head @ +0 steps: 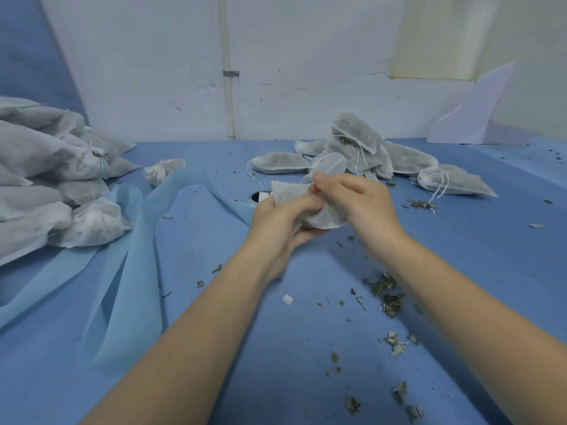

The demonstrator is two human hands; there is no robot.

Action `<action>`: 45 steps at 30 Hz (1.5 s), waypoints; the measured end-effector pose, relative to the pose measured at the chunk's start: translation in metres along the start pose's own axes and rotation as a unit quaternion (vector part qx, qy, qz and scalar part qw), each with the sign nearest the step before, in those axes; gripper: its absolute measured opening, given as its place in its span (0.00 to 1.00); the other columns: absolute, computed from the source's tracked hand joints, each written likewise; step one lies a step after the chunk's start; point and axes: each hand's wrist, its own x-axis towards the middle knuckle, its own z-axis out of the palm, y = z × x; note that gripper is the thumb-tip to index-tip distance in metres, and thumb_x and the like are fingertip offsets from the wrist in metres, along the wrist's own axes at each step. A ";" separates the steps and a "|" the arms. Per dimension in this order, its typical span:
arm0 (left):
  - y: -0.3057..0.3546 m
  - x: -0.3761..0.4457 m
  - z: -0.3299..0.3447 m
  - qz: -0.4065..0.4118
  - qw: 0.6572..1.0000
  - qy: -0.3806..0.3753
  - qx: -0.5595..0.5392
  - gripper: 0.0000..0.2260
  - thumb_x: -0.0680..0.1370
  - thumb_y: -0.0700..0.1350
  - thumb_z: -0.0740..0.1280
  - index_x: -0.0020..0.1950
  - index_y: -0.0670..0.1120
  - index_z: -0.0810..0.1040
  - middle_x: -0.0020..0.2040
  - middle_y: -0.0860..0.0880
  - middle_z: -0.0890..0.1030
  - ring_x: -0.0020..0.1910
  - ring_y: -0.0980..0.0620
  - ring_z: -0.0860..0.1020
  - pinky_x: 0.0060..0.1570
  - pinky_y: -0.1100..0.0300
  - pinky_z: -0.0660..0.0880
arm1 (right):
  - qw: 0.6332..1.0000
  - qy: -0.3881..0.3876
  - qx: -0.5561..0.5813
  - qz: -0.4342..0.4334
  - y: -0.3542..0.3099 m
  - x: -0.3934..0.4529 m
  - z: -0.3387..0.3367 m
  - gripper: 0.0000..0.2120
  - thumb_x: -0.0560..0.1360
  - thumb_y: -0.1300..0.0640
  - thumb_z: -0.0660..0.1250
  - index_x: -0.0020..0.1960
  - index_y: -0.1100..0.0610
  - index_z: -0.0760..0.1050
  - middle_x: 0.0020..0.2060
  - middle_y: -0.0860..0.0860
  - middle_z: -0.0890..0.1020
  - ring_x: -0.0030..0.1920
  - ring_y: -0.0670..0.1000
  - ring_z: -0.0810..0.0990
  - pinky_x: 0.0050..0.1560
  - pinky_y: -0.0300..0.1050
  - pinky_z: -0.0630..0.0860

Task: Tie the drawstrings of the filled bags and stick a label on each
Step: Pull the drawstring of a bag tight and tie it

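I hold one small white fabric bag (290, 194) above the middle of the blue table. My left hand (283, 223) cups it from below and the left. My right hand (352, 200) grips its right side, thumb pressed on the top edge. Its drawstring is hidden by my fingers. A heap of filled grey-white bags with loose drawstrings (362, 151) lies just behind my hands. A large pile of bags (52, 185) sits at the left edge, and one tied bag (162, 171) lies apart beside it. A dark roll (259, 196), partly hidden behind the held bag, may be labels.
Light-blue cloth strips (132, 234) drape across the left of the table (214, 332). Dried leaf crumbs (386, 296) are scattered at the right and front. A small white scrap (287, 299) lies near my left forearm. A white wall with a pipe (227, 72) stands behind.
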 end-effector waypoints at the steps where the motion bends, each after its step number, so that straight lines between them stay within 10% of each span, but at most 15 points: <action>1: 0.002 0.000 0.000 -0.008 1.000 -0.009 -0.007 0.15 0.74 0.35 0.63 0.60 0.31 0.75 0.55 0.36 0.80 0.54 0.43 0.80 0.54 0.49 0.79 | 1.000 -0.017 -0.024 -0.009 0.000 0.001 -0.002 0.07 0.73 0.49 0.71 0.37 0.48 0.83 0.41 0.47 0.85 0.48 0.44 0.81 0.53 0.42 0.76; 10: 0.001 0.001 -0.002 -0.013 0.999 0.047 0.001 0.14 0.80 0.44 0.63 0.59 0.35 0.77 0.51 0.39 0.83 0.49 0.46 0.83 0.46 0.53 0.81 | 0.927 -0.071 -0.292 -0.226 0.007 0.011 -0.015 0.05 0.70 0.49 0.73 0.46 0.42 0.82 0.41 0.43 0.72 0.44 0.38 0.71 0.44 0.28 0.64; 21: 0.010 0.013 -0.017 0.102 0.968 0.221 0.056 0.13 0.83 0.45 0.57 0.55 0.37 0.76 0.47 0.41 0.81 0.40 0.52 0.82 0.34 0.58 0.80 | 0.995 0.004 0.071 0.064 0.023 0.034 0.007 0.06 0.80 0.55 0.61 0.52 0.53 0.77 0.51 0.52 0.82 0.47 0.46 0.80 0.54 0.44 0.79; 30: 0.017 0.023 -0.047 0.108 0.923 0.368 0.003 0.17 0.82 0.51 0.57 0.62 0.39 0.73 0.58 0.43 0.79 0.55 0.44 0.79 0.52 0.49 0.79 | 0.964 -0.170 -0.203 0.038 0.047 0.049 0.027 0.35 0.70 0.54 0.75 0.73 0.53 0.66 0.59 0.45 0.77 0.49 0.43 0.76 0.56 0.38 0.71; 37: 0.014 0.027 -0.052 0.111 0.912 0.394 0.028 0.13 0.82 0.52 0.57 0.56 0.44 0.72 0.55 0.46 0.77 0.58 0.44 0.77 0.59 0.47 0.75 | 0.951 -0.206 -0.231 0.004 0.044 0.061 0.049 0.34 0.66 0.49 0.77 0.69 0.44 0.68 0.50 0.46 0.76 0.42 0.40 0.74 0.45 0.33 0.69; 45: 0.009 0.027 -0.051 0.116 0.905 0.395 0.102 0.15 0.82 0.53 0.56 0.58 0.45 0.74 0.50 0.50 0.77 0.57 0.47 0.76 0.58 0.55 0.72 | 0.954 -0.109 -0.280 0.010 0.049 0.053 0.067 0.27 0.63 0.45 0.76 0.52 0.56 0.66 0.47 0.48 0.75 0.46 0.49 0.74 0.42 0.45 0.70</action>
